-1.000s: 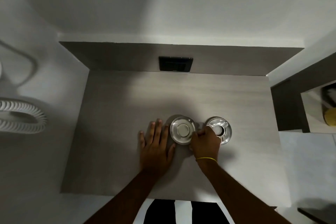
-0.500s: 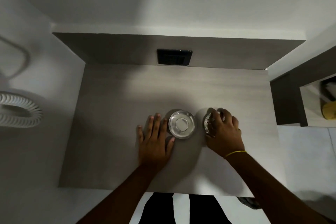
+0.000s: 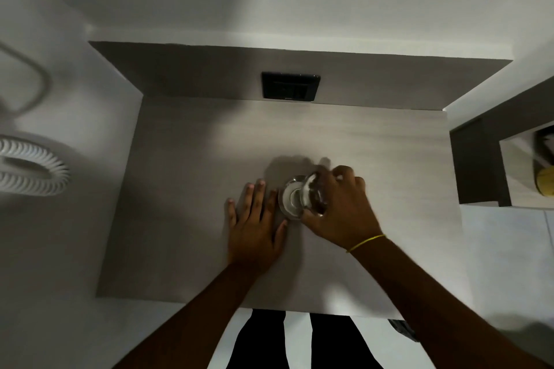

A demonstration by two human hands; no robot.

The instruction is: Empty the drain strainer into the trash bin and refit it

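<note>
A round steel drain fitting (image 3: 290,198) sits on the grey countertop (image 3: 195,189), its right half hidden. My right hand (image 3: 338,210) grips a steel drain strainer (image 3: 313,196), tilted on edge with its dark inside facing left, directly over the fitting's right side. Whether the two touch I cannot tell. My left hand (image 3: 254,225) lies flat on the counter just left of the fitting, fingers spread, holding nothing.
A black rectangular plate (image 3: 290,85) is set in the dark back panel. A white ribbed hose (image 3: 30,171) hangs at the left wall. At right, a dark-framed recess (image 3: 479,165) holds a yellow object (image 3: 544,184). Legs show below the counter's front edge.
My right hand closed on the strainer at the right, lifted and tilted it, and carried it left over the drain fitting. My left hand stayed flat beside the fitting.
</note>
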